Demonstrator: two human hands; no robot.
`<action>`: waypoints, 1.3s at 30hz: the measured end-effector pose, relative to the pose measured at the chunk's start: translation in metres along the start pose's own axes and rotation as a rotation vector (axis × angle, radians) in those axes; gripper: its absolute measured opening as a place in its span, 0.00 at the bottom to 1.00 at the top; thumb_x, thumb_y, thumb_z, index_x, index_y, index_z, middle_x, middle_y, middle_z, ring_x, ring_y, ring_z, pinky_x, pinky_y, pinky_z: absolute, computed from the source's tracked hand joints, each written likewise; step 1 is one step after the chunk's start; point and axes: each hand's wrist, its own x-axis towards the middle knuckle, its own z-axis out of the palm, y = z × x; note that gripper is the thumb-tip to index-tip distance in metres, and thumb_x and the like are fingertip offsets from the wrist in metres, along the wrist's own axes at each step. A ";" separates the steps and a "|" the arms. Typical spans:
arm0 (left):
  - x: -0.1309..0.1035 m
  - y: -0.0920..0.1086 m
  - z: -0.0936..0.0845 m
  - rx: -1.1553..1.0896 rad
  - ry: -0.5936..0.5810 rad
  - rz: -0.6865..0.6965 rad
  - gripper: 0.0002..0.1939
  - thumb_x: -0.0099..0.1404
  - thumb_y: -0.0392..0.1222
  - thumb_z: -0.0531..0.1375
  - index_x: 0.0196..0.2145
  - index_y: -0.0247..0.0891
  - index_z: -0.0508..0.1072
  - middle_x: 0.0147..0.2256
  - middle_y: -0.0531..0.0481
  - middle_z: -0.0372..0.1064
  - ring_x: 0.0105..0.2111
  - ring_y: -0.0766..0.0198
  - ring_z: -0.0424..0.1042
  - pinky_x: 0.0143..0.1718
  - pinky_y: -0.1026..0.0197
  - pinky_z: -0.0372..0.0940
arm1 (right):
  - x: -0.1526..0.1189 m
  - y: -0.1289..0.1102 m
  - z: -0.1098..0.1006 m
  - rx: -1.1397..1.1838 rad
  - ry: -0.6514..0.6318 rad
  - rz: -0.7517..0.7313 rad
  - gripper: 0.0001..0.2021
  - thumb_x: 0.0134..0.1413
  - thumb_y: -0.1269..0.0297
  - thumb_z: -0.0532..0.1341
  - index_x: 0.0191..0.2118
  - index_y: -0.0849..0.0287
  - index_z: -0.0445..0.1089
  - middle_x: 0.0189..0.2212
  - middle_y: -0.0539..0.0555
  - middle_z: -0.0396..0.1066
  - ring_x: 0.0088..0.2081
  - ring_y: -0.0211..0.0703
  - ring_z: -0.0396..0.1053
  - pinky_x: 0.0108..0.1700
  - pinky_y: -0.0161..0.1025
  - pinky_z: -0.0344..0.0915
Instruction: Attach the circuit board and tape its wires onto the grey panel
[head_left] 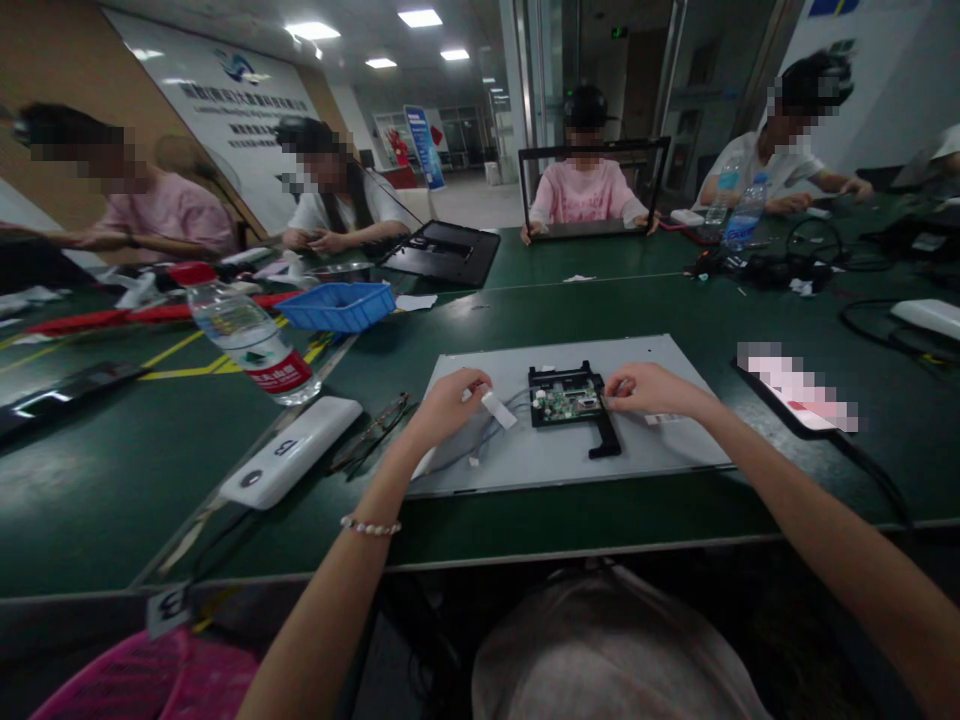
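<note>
A flat grey panel (517, 475) lies on the table in front of me. On it rests a black plastic bracket (607, 440) around a green circuit board (570, 402), with thin cables running off to the left. Between the fingertips of my left hand (452, 402) is a white strip of tape (499, 410), its free end pointing down over the cables. My right hand (651, 390) is closed at the bracket's right side, its fingertips on the edge by the board; the exact grip is partly hidden.
Left of the panel lie eyeglasses (371, 432), a white power bank (292, 455) and a water bottle (255, 340). Behind them is a blue bin (341, 305). A phone (796, 395) with a cable lies to the right. Several people sit around the table; one holds a black frame (595, 148).
</note>
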 end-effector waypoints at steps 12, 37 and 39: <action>0.001 -0.014 0.005 0.032 0.011 -0.029 0.13 0.64 0.39 0.47 0.38 0.38 0.70 0.37 0.47 0.68 0.38 0.60 0.67 0.41 0.58 0.63 | -0.001 0.036 -0.022 -0.193 0.174 0.210 0.11 0.51 0.63 0.59 0.38 0.62 0.74 0.38 0.59 0.75 0.39 0.49 0.72 0.42 0.43 0.66; -0.003 0.019 0.008 0.287 0.048 0.027 0.14 0.66 0.42 0.50 0.48 0.38 0.67 0.49 0.44 0.63 0.50 0.54 0.62 0.54 0.49 0.57 | 0.096 -0.053 0.022 -0.522 0.057 -0.224 0.13 0.61 0.64 0.54 0.42 0.58 0.75 0.40 0.58 0.74 0.43 0.46 0.70 0.43 0.37 0.61; -0.004 0.020 0.006 0.294 0.036 0.025 0.14 0.66 0.41 0.50 0.48 0.38 0.67 0.48 0.44 0.63 0.51 0.54 0.62 0.54 0.49 0.57 | 0.093 -0.054 0.018 -0.544 0.070 -0.204 0.13 0.61 0.66 0.53 0.41 0.58 0.75 0.39 0.57 0.74 0.42 0.46 0.70 0.42 0.37 0.61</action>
